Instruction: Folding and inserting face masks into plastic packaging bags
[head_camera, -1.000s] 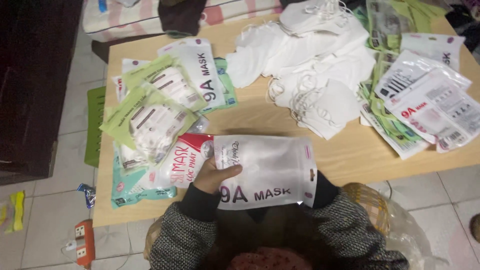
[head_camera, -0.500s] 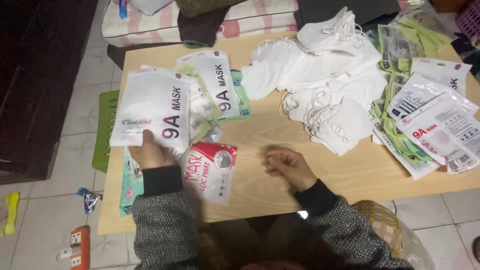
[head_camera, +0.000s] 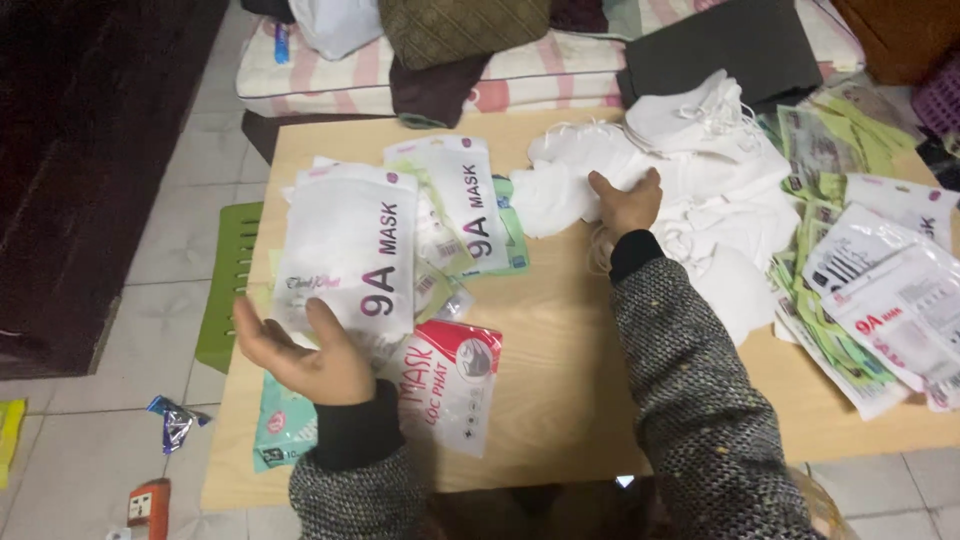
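Observation:
My left hand (head_camera: 300, 358) lies palm up at the bottom edge of a filled white mask packet (head_camera: 345, 255), fingers spread, thumb on the packet, which rests on a stack of packets at the left of the wooden table (head_camera: 560, 400). A red and white mask packet (head_camera: 450, 385) lies just right of that hand. My right hand (head_camera: 626, 203) reaches across the table and presses down on the near edge of a pile of loose white face masks (head_camera: 700, 190).
Flat empty packets (head_camera: 880, 300), white, green and red, are fanned out at the table's right end. A striped cushion (head_camera: 500, 70) and a dark box (head_camera: 720, 45) lie behind the table. A green stool (head_camera: 230, 280), wrappers and a small orange object sit on the tiled floor at left.
One second ago both hands held the white packet near my body. My left hand carried it onto the left stack. My right hand has since reached forward onto the pile of loose masks.

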